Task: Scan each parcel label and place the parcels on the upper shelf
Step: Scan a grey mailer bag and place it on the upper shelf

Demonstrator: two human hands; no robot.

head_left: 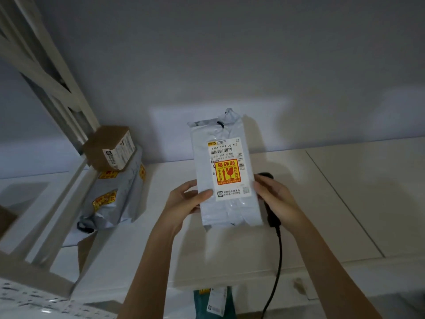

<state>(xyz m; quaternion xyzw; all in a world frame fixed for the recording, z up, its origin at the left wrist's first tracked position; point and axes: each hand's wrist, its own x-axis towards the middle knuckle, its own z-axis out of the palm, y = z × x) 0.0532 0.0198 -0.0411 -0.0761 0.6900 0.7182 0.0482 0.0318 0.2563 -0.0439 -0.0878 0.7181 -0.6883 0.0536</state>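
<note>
Both hands grasp: my left hand [188,199] pinches the soft, fragile-marked parcel [226,178]'s near edge; right hand [274,196] clasps scanner [271,215] against it.

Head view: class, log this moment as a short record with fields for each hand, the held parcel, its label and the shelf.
left hand: grips the grey parcel's left edge
right hand: holds the black scanner against the parcel's right edge
grey parcel: held upright over the shelf
label: faces the camera, red-and-yellow fragile sticker
shelf: bagged parcel with brown box on top, at left
</note>
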